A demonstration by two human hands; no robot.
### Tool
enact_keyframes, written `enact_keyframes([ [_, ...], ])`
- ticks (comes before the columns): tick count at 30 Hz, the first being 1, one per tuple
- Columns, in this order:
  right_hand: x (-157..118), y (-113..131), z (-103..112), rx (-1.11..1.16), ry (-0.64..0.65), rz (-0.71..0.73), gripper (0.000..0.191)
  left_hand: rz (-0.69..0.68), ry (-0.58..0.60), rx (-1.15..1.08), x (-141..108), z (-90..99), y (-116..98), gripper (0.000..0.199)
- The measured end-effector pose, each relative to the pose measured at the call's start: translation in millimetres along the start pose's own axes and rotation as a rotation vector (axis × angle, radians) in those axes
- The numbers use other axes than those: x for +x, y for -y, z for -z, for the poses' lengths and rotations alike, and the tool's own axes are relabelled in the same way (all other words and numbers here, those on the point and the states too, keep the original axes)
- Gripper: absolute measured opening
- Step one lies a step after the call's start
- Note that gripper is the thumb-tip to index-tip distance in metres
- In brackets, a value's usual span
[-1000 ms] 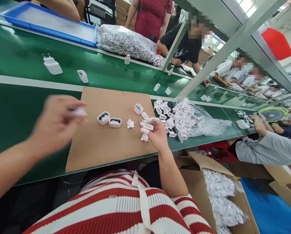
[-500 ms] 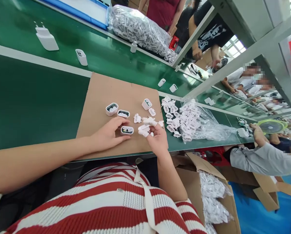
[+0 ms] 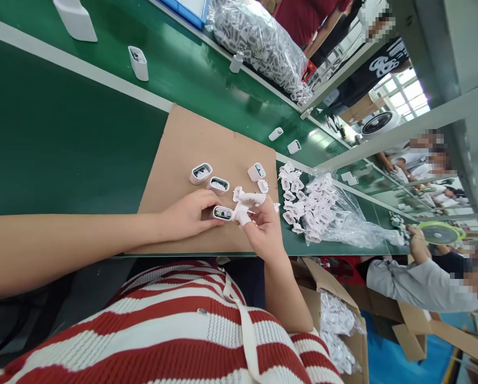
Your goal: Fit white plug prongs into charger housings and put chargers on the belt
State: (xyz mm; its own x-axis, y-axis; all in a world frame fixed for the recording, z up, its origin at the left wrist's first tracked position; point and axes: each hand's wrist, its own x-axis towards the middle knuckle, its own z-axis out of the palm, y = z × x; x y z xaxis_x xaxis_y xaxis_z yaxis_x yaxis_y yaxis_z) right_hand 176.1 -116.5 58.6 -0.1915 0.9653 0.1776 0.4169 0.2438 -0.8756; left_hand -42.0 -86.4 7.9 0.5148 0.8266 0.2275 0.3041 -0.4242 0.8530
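My left hand (image 3: 193, 216) is closed around the near end of a white charger housing (image 3: 223, 213), whose open top shows a circuit board inside. Between the finger-cotted thumb and index finger of my right hand (image 3: 265, 226) is a white plug cap (image 3: 241, 209), held right beside that housing; whether they touch I cannot tell. Two more open housings stand just behind my left hand, one a white housing (image 3: 201, 173) and the other a lower-set housing (image 3: 218, 185). Farther right are another housing (image 3: 256, 172) and a loose plug cap (image 3: 263, 186).
Cardboard (image 3: 199, 133) covers the green bench under my hands. A heap of plug caps (image 3: 319, 197) spills from a clear bag on the right. Single housings (image 3: 138, 63) stand along the back strip. A large bag of white parts (image 3: 259, 48) lies behind. Co-workers sit farther along.
The view has shifted, so the bench items appear displaced. My right hand has lifted the plug cap and brought it close to the housing in my left hand, which has closed on it.
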Motion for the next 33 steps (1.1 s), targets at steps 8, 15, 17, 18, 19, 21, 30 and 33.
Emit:
enact_keyframes([
  [8, 0.3, 5.5, 2.4, -0.06, 0.052, 0.022, 0.021, -0.043, -0.025, -0.013, -1.3, 0.2, -0.9, 0.027],
  [15, 5.8, 16.8, -5.3, -0.754, 0.142, 0.309, 0.02, -0.109, -0.019, -0.058, 1.3, 0.9, 1.7, 0.02],
  [17, 8.6, 19.2, -7.6, -0.808, 0.188, 0.342, 0.019, -0.109, -0.024, -0.061, 1.6, 0.9, 2.2, 0.022],
  [18, 9.6, 20.5, -8.6, -0.828, 0.205, 0.351, 0.018, -0.107, -0.024, -0.063, 1.5, 0.9, 2.3, 0.023],
  [19, 10.5, 22.0, -9.6, -0.849, 0.216, 0.358, 0.019, -0.106, -0.023, -0.063, 1.4, 1.0, 2.3, 0.024],
  [21, 11.9, 25.6, -12.0, -0.891, 0.231, 0.376, 0.02, -0.105, -0.02, -0.059, 0.9, 1.4, 2.1, 0.025],
  [30, 16.6, 21.8, -17.0, -0.88, 0.235, 0.341, 0.021, -0.117, -0.024, -0.051, 1.7, 0.8, 1.7, 0.027],
  [33, 15.3, 16.7, -16.7, -0.846, 0.203, 0.285, 0.02, -0.106, -0.027, -0.031, 1.8, 0.6, 0.1, 0.028],
])
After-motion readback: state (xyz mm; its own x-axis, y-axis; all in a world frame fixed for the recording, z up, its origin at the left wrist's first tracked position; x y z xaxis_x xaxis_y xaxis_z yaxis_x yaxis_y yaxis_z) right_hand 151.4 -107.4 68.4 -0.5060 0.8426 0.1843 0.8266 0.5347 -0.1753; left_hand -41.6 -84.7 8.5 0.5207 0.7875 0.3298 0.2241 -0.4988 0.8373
